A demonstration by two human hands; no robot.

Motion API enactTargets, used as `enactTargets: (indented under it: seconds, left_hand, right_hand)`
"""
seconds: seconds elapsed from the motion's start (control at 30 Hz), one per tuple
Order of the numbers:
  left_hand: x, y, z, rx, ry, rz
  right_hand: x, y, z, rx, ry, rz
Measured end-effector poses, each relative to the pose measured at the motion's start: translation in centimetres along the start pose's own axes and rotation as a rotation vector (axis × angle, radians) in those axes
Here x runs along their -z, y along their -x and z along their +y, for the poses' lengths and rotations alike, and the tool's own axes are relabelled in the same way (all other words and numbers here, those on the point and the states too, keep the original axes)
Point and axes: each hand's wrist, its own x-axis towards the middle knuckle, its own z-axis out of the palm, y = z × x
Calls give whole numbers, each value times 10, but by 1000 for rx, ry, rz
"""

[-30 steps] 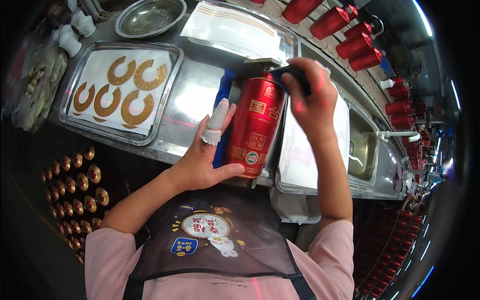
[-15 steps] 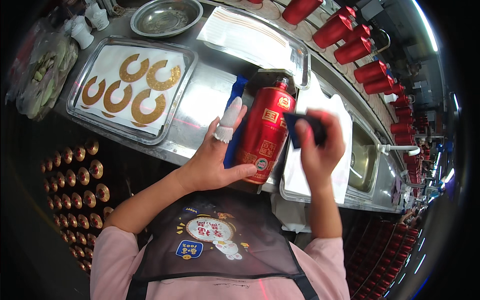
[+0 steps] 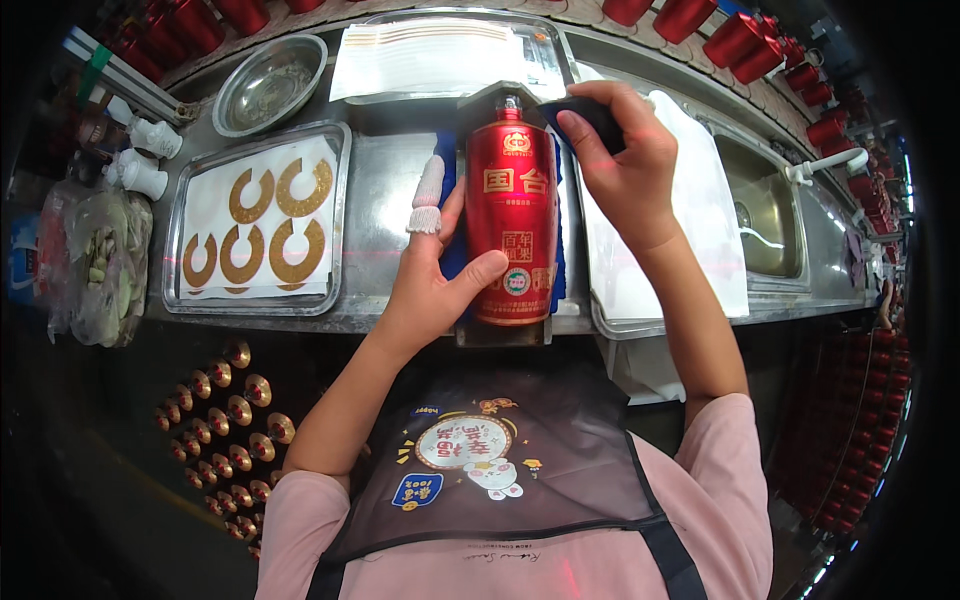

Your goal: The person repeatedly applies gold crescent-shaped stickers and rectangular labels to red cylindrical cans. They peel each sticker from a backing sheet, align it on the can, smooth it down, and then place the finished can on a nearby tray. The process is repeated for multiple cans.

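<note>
The left hand (image 3: 430,290) has its grip clamped on a red bottle (image 3: 512,225), thumb across the lower label and fingers behind it; the index finger, wearing a white cot (image 3: 427,195), points up beside the glass. The bottle stands upright over a blue cloth (image 3: 455,255) on the steel counter (image 3: 385,215). The right hand (image 3: 625,170) has its grip closed on a dark pad (image 3: 590,118), just beside the bottle's shoulder. Left of the left hand lies a tray (image 3: 340,215) of gold rings (image 3: 268,230).
</note>
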Motion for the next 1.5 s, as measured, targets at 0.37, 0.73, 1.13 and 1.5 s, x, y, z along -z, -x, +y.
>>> enactTargets:
  seconds: [0.37, 0.73, 1.13, 1.5]
  left_hand:
    - [21, 35, 3, 57, 89, 185]
    - [20, 51, 7, 11, 216, 199]
    - [7, 32, 24, -209, -492, -125]
    - [-14, 21, 7, -123, -406, -67]
  right_hand:
    - [13, 62, -30, 493, -26, -258]
    - [-13, 88, -72, 543, 88, -454]
    - [59, 134, -49, -655, -563, -184]
    - [40, 164, -41, -480, -416, -498]
